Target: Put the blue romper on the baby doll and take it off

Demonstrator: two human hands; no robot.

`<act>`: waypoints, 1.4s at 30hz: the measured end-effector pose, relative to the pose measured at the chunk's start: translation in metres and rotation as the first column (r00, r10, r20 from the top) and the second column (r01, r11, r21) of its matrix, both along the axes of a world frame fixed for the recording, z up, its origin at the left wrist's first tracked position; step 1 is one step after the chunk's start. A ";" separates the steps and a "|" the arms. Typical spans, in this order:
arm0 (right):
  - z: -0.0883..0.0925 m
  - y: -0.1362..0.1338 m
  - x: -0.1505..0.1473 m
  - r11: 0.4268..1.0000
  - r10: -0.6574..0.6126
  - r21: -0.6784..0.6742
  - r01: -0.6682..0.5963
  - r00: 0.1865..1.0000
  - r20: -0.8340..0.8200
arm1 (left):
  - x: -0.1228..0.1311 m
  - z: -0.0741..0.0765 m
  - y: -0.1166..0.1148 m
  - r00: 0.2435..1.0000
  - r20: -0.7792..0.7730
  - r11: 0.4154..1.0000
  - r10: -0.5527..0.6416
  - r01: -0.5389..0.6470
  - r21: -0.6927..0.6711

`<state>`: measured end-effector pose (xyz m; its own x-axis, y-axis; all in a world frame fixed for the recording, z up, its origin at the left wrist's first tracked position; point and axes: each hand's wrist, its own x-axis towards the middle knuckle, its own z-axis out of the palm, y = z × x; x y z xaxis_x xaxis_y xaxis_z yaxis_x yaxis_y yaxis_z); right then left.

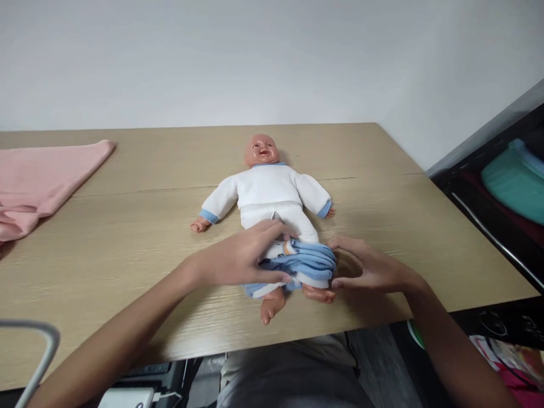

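A baby doll (267,190) in white clothes with blue cuffs lies on its back on the wooden table (127,226), head away from me. A bunched blue garment (308,264) is gathered around its lower legs, with its bare feet sticking out toward me. My left hand (242,255) grips the left side of the blue garment, fingers curled over it. My right hand (368,266) holds the garment's right edge by the doll's foot, fingers curved round it.
A pink cloth (38,181) lies at the table's far left. A dark shelf (488,192) with a teal folded fabric (516,181) stands to the right. A grey metal bar (38,351) shows at lower left. My lap is under the table's near edge.
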<state>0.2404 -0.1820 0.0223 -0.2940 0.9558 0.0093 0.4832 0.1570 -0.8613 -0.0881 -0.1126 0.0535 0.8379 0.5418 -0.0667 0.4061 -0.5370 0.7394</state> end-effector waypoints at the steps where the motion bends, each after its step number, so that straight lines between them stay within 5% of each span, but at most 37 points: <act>1: 0.002 0.005 0.003 0.997 0.075 -0.002 -0.075 0.996 0.051 | -0.009 0.003 0.001 0.998 -0.037 0.999 0.048 -0.048 0.001; 3: 0.005 0.015 0.006 0.970 0.243 -0.028 -0.241 0.961 0.133 | -0.027 0.006 0.006 0.982 -0.142 0.992 0.128 -0.129 0.000; 6: 0.008 0.031 0.003 0.949 0.313 0.008 -0.316 0.942 0.119 | -0.046 0.004 0.017 0.965 -0.248 0.990 0.089 -0.114 -0.086; 10: 0.004 0.056 -0.008 0.928 0.366 0.051 -0.369 0.928 0.066 | -0.053 -0.010 0.029 0.993 -0.093 0.978 -0.075 0.055 -0.200; 14: -0.017 0.078 -0.019 0.962 0.273 0.034 -0.272 0.961 -0.039 | -0.051 -0.027 0.032 0.993 0.069 0.973 -0.097 0.110 -0.203; 20: -0.055 0.088 -0.032 0.992 0.100 -0.048 -0.115 0.966 -0.239 | -0.053 -0.057 0.028 0.961 0.272 0.960 0.045 0.033 -0.277; 27: -0.060 0.083 -0.029 0.975 0.116 -0.148 -0.163 0.952 -0.283 | -0.052 -0.085 0.023 0.898 0.304 0.826 0.319 -0.105 -0.554; 31: -0.058 0.084 -0.024 0.965 0.136 -0.185 -0.184 0.961 -0.242 | -0.058 -0.073 0.024 0.932 0.243 0.853 0.268 -0.112 -0.510; 36: -0.055 0.082 -0.021 0.972 0.171 -0.123 -0.200 0.962 -0.214 | -0.069 -0.058 0.029 0.972 0.184 0.959 0.149 -0.097 -0.265; 39: -0.059 0.076 -0.026 0.969 0.047 -0.210 -0.129 0.933 -0.357 | -0.069 -0.060 0.028 0.966 0.196 0.972 0.170 -0.132 -0.196; 42: -0.065 0.072 -0.035 0.887 -0.208 -0.459 -0.052 0.841 -0.498 | -0.066 -0.071 0.024 0.940 0.244 0.948 0.238 -0.171 -0.267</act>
